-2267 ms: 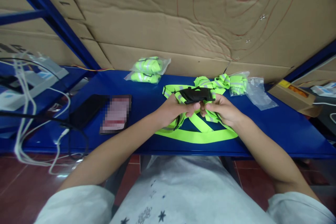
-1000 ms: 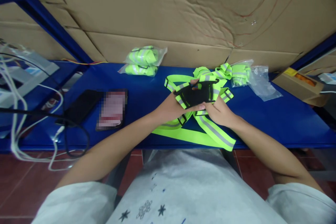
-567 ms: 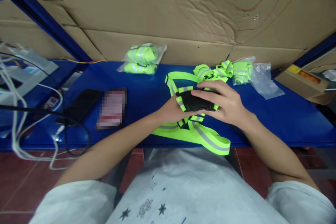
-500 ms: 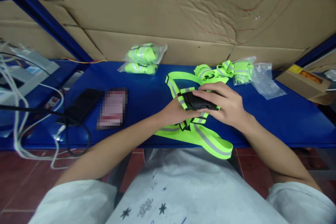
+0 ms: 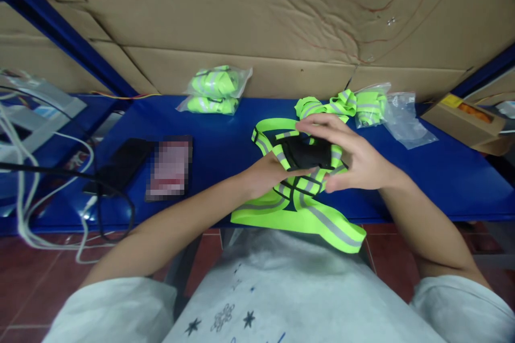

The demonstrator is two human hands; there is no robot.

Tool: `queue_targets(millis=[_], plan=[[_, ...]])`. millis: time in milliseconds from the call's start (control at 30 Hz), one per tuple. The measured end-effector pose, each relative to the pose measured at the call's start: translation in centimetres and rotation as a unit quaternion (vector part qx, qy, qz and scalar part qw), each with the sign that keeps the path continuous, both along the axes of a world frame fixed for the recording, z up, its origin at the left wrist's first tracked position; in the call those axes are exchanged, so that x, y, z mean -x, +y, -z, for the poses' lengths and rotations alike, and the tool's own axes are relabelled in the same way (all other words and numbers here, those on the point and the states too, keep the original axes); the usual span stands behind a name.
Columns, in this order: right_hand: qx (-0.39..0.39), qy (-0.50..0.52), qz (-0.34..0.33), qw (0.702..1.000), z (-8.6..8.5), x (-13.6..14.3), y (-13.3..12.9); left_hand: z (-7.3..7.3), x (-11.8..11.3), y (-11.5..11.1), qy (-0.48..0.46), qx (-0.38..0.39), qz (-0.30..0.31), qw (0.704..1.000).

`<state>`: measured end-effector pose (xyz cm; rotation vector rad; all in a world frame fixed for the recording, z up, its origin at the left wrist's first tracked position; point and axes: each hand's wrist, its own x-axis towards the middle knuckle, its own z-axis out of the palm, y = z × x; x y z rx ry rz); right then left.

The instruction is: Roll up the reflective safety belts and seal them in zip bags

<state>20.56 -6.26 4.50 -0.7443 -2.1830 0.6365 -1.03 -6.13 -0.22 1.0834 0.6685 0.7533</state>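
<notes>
The reflective strap (image 5: 330, 225) lies near the front edge of the blue counter (image 5: 414, 187), its middle part raised in the person's hands and a loop of it reaching out over the near edge. At its centre sits a black piece (image 5: 308, 155) (a buckle, perhaps, though blur hides its detail), with green webbing threaded at both ends.

Half a second ago the right hand (image 5: 356, 155) lay with its fingers across that piece; now they are lifted and spread, leaving more of its dark face in view. That seems to leave the left hand as the main support. The left hand (image 5: 267, 176) is closed around the piece's left end, thumb stretched along its lower edge. The right hand is well open, curved about the other end; whether a fingertip grazes the webbing I cannot tell.

The strap is bright yellow-green with a grey stripe, bordered by black slides and edging, bunched under the hands and flatter toward the front.

Behind it sit a loose strap bundle (image 5: 308, 107), a bagged bundle (image 5: 370, 108) and a clear bag (image 5: 406, 123); farther left, two stacked packs (image 5: 217, 83) and a phone (image 5: 169, 169).
</notes>
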Motion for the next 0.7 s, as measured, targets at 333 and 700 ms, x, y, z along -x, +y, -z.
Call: queue_targets(millis=[333, 700], plan=[[0.083, 0.008, 0.073, 0.994, -0.4, 0.4, -0.6, 0.8, -0.4, 0.4, -0.061, -0.002, -0.008, 0.998], [-0.206, -0.007, 0.182, 0.961, 0.1, 0.3, -1.2, -0.1, -0.4, 0.0, -0.108, 0.050, 0.068, 0.991]])
